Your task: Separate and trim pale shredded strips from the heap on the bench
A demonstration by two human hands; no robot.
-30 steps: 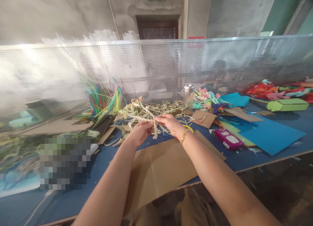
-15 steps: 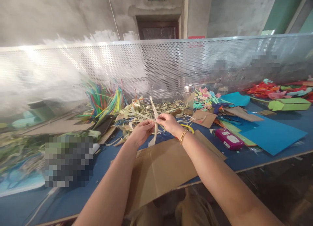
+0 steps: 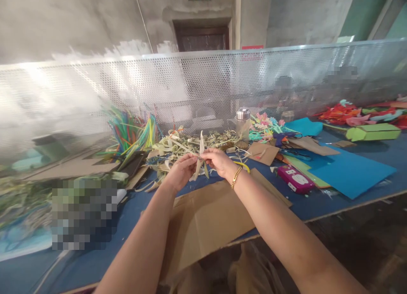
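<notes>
Above the near edge of a heap of pale, dried plant strips (image 3: 171, 143), my two hands meet at the fingertips. Between them is a cream, husk-like strip (image 3: 202, 142), its upper end pointing up and its other ends hanging below the fingers. My left hand (image 3: 182, 172) pinches it from the left, fingers closed. From the right, my right hand (image 3: 219, 161), with a gold bracelet at the wrist, grips it between thumb and fingers. The exact crossing or knot is hidden by the fingertips. A brown cardboard sheet (image 3: 206, 226) lies below my forearms.
Behind the heap stand a lidded bottle (image 3: 243, 126) and a bundle of coloured stems (image 3: 122, 128). To the right lie a magenta box (image 3: 295, 179), blue paper (image 3: 352, 169) and a green folded shape (image 3: 372, 133). A perforated metal screen (image 3: 143, 86) borders the blue table (image 3: 130, 219).
My fingers have closed in around the strip's middle. Its upper end now stands shorter and more upright, and two tails show below. The view has shifted slightly.
</notes>
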